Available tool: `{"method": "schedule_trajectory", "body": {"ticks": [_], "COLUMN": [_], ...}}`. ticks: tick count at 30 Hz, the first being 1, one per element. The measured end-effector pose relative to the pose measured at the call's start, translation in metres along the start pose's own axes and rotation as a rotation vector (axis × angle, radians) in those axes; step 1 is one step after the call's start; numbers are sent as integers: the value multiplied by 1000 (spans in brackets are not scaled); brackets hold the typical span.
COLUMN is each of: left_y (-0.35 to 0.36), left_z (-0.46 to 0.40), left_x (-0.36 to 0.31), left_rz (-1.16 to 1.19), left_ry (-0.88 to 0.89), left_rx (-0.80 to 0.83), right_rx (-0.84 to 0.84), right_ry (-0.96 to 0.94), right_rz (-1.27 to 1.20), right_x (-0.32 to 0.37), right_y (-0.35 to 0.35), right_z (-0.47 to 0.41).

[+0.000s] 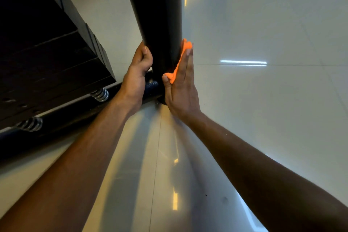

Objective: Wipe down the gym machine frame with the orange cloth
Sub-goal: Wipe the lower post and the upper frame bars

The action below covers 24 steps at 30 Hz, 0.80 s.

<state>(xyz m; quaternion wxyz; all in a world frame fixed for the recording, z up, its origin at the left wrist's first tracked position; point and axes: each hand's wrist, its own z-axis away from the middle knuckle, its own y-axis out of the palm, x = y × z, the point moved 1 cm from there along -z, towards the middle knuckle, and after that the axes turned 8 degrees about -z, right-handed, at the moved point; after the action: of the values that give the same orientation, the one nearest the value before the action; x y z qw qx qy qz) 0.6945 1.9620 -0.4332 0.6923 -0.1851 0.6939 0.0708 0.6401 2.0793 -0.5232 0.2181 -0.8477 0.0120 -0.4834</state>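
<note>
The right hand (181,88), fingers straight, presses the orange cloth (178,62) flat against the right side of the upright black post (160,24), whose long axis runs near-to-far, while the left hand (136,79) grips the post's left side.

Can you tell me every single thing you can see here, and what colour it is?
upright post: one, black, centre, rising from the base
base bar: one, black, low on the floor, running left from the post
weight stack: one stack of plates, black, upper left
springs: two, silver, under the weight stack
orange cloth: one, orange, pressed flat against the post's right side
floor: shiny pale tiles with light reflections
left hand: grips the post's left side
right hand: fingers straight, presses the cloth to the post
</note>
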Motion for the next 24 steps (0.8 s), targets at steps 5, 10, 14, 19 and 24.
{"method": "schedule_trajectory", "body": {"ticks": [5, 10, 14, 19, 24], "left_y": [0, 0, 1, -2, -7], "left_z": [0, 1, 2, 3, 4], "left_x": [1, 4, 5, 2, 2], "left_rz": [1, 4, 30, 67, 82], "left_ry": [-7, -4, -10, -44, -50], "left_rx": [-4, -9, 17, 48, 103], "right_rx": [158, -11, -44, 26, 17], "right_ry": [103, 70, 18, -175, -179], "right_rz": [-17, -122, -92, -74, -115], "right_x": [-27, 5, 11, 8, 24], "right_y": [-6, 2, 4, -5, -20], "right_z": [19, 8, 13, 23, 22]}}
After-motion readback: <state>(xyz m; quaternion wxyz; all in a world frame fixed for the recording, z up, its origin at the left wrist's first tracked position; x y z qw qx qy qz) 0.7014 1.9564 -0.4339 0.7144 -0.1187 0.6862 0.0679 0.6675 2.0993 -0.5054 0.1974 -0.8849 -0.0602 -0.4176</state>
